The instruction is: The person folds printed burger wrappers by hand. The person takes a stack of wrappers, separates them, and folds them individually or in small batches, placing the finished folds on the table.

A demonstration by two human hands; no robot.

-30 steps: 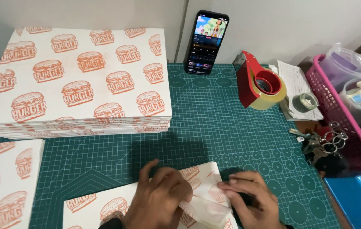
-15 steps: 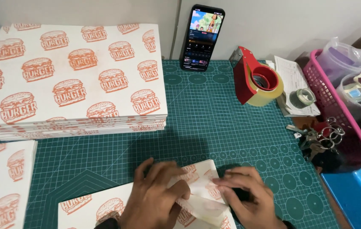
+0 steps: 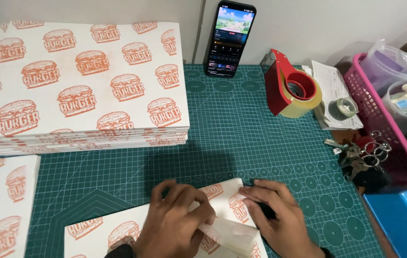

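Left hand (image 3: 177, 222) lies curled on the white paper sheet printed with orange burger motifs (image 3: 213, 215), fingers pinching its folded-over flap. Right hand (image 3: 280, 220) presses flat on the sheet's right edge, fingers spread, gripping nothing. Sheet lies at the near edge of the green gridded cutting mat (image 3: 241, 138) on the table, just below a tall stack of matching printed sheets (image 3: 79, 86).

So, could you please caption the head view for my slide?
Left hand and right hand fold a burger-print paper sheet on a green cutting mat.
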